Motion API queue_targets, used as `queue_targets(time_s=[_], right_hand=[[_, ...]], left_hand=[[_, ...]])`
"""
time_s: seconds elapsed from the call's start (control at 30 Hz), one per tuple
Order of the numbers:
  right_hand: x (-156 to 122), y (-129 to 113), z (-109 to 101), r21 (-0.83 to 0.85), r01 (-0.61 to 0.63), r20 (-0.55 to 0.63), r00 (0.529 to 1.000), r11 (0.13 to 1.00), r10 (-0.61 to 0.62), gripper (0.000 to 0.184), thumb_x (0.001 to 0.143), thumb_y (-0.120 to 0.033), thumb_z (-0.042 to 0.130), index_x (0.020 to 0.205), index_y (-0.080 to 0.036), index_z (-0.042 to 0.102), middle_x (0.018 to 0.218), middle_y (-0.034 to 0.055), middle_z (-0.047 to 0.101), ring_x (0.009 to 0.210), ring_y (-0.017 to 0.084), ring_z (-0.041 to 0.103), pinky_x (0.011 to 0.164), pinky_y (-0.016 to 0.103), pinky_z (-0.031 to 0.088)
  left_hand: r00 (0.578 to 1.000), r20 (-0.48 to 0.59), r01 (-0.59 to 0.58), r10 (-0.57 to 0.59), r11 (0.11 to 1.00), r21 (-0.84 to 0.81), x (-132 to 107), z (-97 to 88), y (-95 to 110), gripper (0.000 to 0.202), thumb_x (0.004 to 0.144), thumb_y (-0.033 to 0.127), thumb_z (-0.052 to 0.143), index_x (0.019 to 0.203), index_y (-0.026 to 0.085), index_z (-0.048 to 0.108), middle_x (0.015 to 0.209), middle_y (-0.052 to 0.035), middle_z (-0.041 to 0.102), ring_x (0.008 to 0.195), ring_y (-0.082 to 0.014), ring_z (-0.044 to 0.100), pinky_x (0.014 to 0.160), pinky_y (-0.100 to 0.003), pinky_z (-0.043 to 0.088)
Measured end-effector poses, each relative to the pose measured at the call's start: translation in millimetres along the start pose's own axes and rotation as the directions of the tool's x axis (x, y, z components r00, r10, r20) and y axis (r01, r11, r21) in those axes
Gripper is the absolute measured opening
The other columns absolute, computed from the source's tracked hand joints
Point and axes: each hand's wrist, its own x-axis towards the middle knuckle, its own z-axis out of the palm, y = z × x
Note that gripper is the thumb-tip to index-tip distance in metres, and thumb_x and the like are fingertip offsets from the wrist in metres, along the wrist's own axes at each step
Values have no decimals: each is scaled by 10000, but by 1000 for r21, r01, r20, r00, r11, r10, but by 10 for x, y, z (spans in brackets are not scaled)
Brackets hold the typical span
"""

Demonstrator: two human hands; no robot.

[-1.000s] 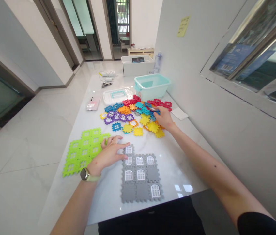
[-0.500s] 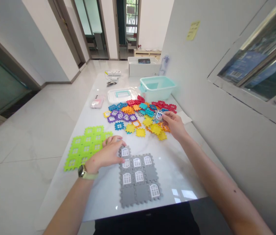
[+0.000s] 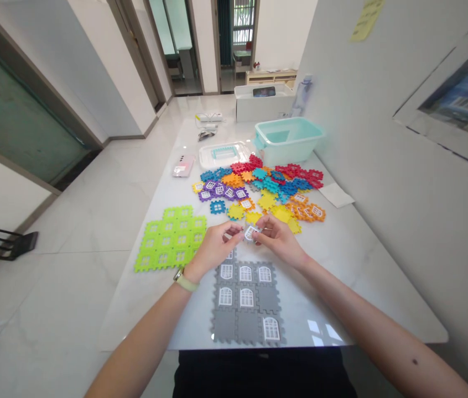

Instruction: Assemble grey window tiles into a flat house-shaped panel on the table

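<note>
A grey panel of joined window tiles (image 3: 247,301) lies on the white table (image 3: 342,265) near its front edge. Both hands meet just above the panel's far edge. My right hand (image 3: 279,241) pinches a small grey window tile (image 3: 250,232) between thumb and fingers. My left hand (image 3: 214,249), with a watch on the wrist, is curled with its fingertips touching the same tile. To the left lies a lime green tile panel (image 3: 171,239). Behind the hands spreads a pile of loose coloured tiles (image 3: 261,190).
A mint tub (image 3: 287,139), a clear tray (image 3: 223,154), a white box (image 3: 264,103) and a phone (image 3: 183,165) stand at the table's far end. A white paper (image 3: 336,194) lies by the wall on the right. A dark rack (image 3: 10,244) sits on the floor to the left.
My right hand has come back from the coloured pile with a grey window tile. My left hand has lifted off the grey panel to meet it. The camera has shifted left.
</note>
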Motion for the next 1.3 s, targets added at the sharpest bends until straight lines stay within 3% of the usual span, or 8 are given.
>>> queue_targets(time_s=[0.23,0.4,0.53,0.7,0.97,1.07,1.2,1.3], right_hand=[[-39,-28,101,-4,-32,143,989,999,32,299,837,-407,694,1034,-205,595,927,35,674,764,146,623,625,266,513],[-40,-59,106,-20,7,87,996,1000,-6,296,871,-489,641,900,-194,636,808,14,650,703,138,602,613,261,528],[-58,-30,78,33,-35,49,998,999,33,364,872,-514,639,1068,-231,519,736,-20,629,637,145,620,555,262,533],[-115,-10,95,-177,-4,130,991,984,27,357,909,-508,584,1127,-227,552,675,-46,514,560,124,562,492,240,485],[-57,52,117,6,-84,52,995,996,84,440,812,-556,682,1055,-231,512,666,-48,549,488,102,474,432,213,367],[-51,47,68,-13,-72,41,997,997,72,387,817,-547,676,964,-209,555,608,-53,540,457,98,465,461,231,372],[-98,39,64,-159,-78,129,987,984,99,306,855,-478,644,955,-193,595,606,-52,524,504,112,495,495,236,379],[-115,49,87,-267,-55,209,971,962,113,221,887,-396,596,963,-189,604,641,-40,538,559,126,520,532,243,399]], left_hand=[[976,22,200,-215,861,-467,27,41,9,225,765,329,709,851,179,564,823,-10,658,736,-155,656,671,-292,550],[992,20,124,-123,969,-214,-35,124,77,184,776,285,681,735,183,533,667,20,610,606,-126,578,575,-238,445],[998,18,-63,61,991,119,-96,147,158,161,804,267,662,703,183,569,674,9,616,621,-132,556,586,-244,406],[995,-101,-4,0,999,-35,-105,120,163,242,872,283,593,1098,198,579,739,25,637,640,-129,576,600,-233,428],[986,-40,138,-160,931,-338,-32,129,24,202,823,362,640,874,185,557,666,22,622,582,-139,607,570,-258,492],[993,13,116,-115,975,-188,-49,38,79,171,846,349,610,814,191,553,691,5,633,617,-147,621,580,-256,481],[996,-16,-82,89,961,263,-59,-189,169,67,833,222,581,808,189,633,845,-18,622,673,-131,551,641,-256,433],[991,115,-101,66,937,335,-66,-297,172,96,785,143,574,824,193,646,736,15,600,618,-124,521,602,-237,396]])
